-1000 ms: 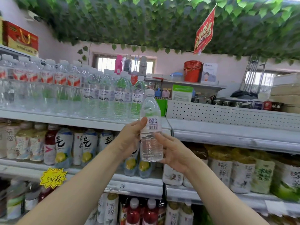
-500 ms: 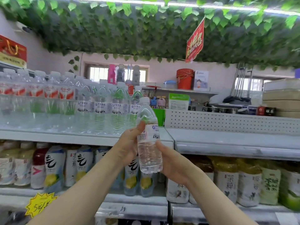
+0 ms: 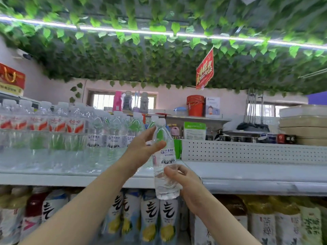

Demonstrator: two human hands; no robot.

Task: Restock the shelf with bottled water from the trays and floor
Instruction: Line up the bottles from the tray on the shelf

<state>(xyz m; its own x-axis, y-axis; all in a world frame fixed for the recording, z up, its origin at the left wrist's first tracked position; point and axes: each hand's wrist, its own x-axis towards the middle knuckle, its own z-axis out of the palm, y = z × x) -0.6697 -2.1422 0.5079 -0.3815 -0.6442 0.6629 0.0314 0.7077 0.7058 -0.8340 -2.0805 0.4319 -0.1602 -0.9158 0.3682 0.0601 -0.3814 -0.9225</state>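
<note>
A clear water bottle (image 3: 164,167) with a white cap and a white-blue label is held upright in front of the top shelf (image 3: 247,175). My right hand (image 3: 184,183) grips its lower half from the right. My left hand (image 3: 143,147) touches its upper part from the left, thumb across the front and fingers spread beside the neck. Rows of water bottles (image 3: 106,137) with the same label stand on the shelf just left of it, and red-labelled water bottles (image 3: 44,124) stand further left.
The top shelf's right section has bare white surface before a perforated back panel (image 3: 247,151). Tea and juice bottles (image 3: 150,216) fill the shelf below. Green leaf garlands (image 3: 159,59) and a red sign (image 3: 204,71) hang overhead. An orange bucket (image 3: 195,105) stands behind.
The bottle has risen and turned so its label faces me. My left hand slid up to the bottle's upper part and loosened. The view tilted upward.
</note>
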